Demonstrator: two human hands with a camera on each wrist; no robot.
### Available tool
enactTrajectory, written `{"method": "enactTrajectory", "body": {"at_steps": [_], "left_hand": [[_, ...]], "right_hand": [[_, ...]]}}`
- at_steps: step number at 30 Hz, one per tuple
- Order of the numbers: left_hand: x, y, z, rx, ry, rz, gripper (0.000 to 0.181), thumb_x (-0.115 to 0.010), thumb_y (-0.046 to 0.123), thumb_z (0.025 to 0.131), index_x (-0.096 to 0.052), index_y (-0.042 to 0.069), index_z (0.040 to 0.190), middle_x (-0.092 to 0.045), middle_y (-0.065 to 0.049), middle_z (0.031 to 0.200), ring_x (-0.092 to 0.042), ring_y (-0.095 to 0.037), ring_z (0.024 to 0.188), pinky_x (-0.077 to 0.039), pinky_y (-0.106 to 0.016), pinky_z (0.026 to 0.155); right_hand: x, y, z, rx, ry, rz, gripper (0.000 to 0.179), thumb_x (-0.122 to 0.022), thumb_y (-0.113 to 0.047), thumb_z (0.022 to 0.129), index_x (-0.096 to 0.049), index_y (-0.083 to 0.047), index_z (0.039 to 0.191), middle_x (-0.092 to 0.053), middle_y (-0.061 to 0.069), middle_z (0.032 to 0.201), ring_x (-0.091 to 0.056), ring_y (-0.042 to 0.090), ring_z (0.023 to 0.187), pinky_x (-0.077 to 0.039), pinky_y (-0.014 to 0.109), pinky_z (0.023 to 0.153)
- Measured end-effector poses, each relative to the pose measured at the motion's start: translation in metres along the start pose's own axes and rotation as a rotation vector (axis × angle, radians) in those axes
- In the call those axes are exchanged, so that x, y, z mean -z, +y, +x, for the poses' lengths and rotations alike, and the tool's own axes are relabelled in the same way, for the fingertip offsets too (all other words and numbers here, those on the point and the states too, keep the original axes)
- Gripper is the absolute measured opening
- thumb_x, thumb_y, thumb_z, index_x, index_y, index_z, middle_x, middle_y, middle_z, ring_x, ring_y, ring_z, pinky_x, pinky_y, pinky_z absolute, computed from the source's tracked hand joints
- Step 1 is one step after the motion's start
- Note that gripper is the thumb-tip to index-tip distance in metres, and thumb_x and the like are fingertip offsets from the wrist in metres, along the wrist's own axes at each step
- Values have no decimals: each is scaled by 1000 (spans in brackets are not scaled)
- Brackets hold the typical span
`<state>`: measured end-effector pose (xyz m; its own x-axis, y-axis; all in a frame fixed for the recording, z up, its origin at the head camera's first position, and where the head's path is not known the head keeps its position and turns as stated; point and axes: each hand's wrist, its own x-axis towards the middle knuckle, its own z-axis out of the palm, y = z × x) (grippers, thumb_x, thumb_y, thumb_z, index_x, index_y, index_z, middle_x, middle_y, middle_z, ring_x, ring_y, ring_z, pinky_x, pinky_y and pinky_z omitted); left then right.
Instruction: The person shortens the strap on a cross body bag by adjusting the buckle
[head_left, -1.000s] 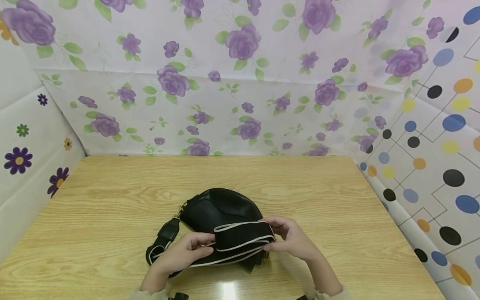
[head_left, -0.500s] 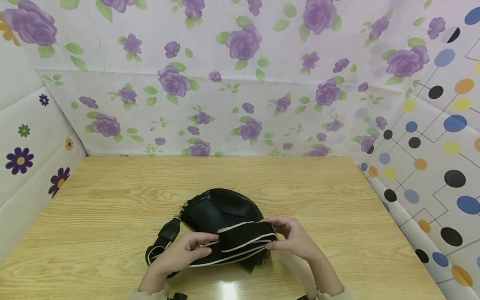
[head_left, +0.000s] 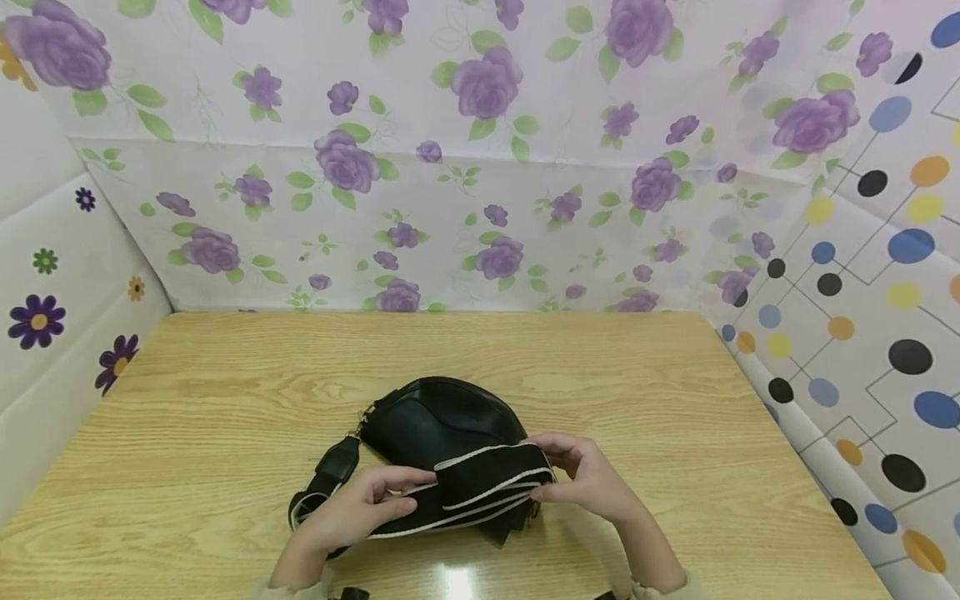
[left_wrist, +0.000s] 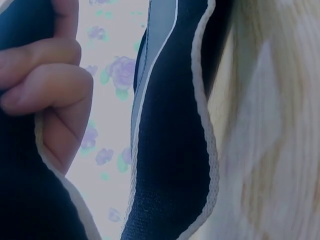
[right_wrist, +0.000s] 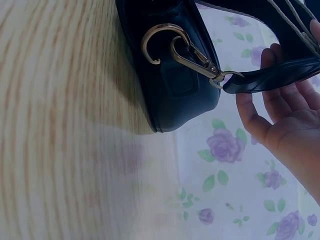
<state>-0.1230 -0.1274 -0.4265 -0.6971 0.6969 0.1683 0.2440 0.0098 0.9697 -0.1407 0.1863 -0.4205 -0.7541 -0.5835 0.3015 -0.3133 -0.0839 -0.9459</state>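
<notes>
A black half-moon shoulder bag (head_left: pixel 438 417) lies on the table, with its wide black strap (head_left: pixel 491 475), edged in white, folded in layers before it. My right hand (head_left: pixel 588 479) pinches the folded layers at their right end. In the right wrist view, a gold snap hook (right_wrist: pixel 192 62) joins the bag's end to the strap's leather tab (right_wrist: pixel 270 75), which crosses the fingers. On the other side, my left hand (head_left: pixel 356 512) pinches the strap left of the fold. Its curled fingers (left_wrist: pixel 50 85) show against the strap in the left wrist view.
The wooden table (head_left: pixel 622 375) reaches to a back wall covered in purple-flowered cloth (head_left: pixel 487 208). A dotted panel (head_left: pixel 862 350) borders the right side. The strap's far end (head_left: pixel 307 500) loops out left of the bag.
My left hand has shifted slightly left along the strap. The left end of the upper fold has edged a little to the right. The bag and right hand stay nearly where they were.
</notes>
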Motion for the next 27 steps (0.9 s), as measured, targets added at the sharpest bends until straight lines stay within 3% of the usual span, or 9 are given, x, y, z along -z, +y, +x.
{"method": "enactTrajectory", "body": {"at_steps": [4,10,12,16,19,20,23,25,27], "left_hand": [[1,-1,-2,1,-10,1,32,-49,3,91,-49,-12,119,-53,-22,116,-40,-5,53,-43,-22,60],[3,-4,-1,-109,-72,-10,40,-49,0,90,-42,-3,130,-58,-4,109,-51,-7,76,-42,-25,56],[3,-5,-1,-128,-99,-7,44,-49,0,90,-39,1,133,-54,-2,117,-54,-10,85,-44,-25,64],[2,-3,-3,-97,-133,4,42,-49,2,90,-42,-1,131,-45,-7,130,-48,-8,108,-42,-23,81],[1,-2,-3,-83,-160,-20,38,-49,-1,89,-46,-7,126,-48,-15,126,-53,2,82,-43,-17,70],[0,-1,-3,-84,-167,-24,37,-49,-2,88,-47,-8,124,-49,-16,124,-52,3,82,-44,-17,70],[-1,-1,-2,-92,-178,-59,34,-49,-8,86,-50,-10,120,-52,-21,119,-33,3,49,-37,-15,50],[-1,-2,-1,-96,-171,-38,32,-49,-8,86,-53,-9,117,-54,-20,117,-49,2,65,-44,-17,61],[-2,-2,0,-86,-160,-28,29,-49,-6,86,-55,-9,115,-55,-19,116,-55,0,73,-45,-18,66]], "right_hand": [[0,0,0,22,-10,-5,42,-65,10,74,-53,8,113,-60,8,107,-57,23,94,-44,34,82],[1,1,0,30,-9,-16,42,-66,9,73,-53,8,113,-60,8,108,-57,23,95,-43,34,83],[0,0,0,26,-5,-26,41,-67,9,73,-54,7,112,-60,8,108,-57,23,95,-43,33,84],[0,0,0,16,2,-42,41,-68,8,72,-55,6,111,-60,8,107,-56,23,97,-42,33,85],[0,0,0,15,-2,-39,40,-67,8,72,-55,6,111,-60,8,108,-56,23,98,-42,33,85],[1,0,0,23,-5,-40,40,-67,8,72,-55,7,111,-60,8,108,-56,23,98,-42,33,85],[1,0,0,17,-4,-33,40,-67,8,72,-55,7,111,-60,7,108,-56,23,97,-42,33,86],[1,0,0,20,-7,-30,40,-67,8,72,-55,7,111,-60,8,108,-56,23,97,-42,33,86],[0,0,0,6,-4,-20,40,-66,9,72,-55,7,111,-60,7,108,-56,23,97,-42,33,86]]}}
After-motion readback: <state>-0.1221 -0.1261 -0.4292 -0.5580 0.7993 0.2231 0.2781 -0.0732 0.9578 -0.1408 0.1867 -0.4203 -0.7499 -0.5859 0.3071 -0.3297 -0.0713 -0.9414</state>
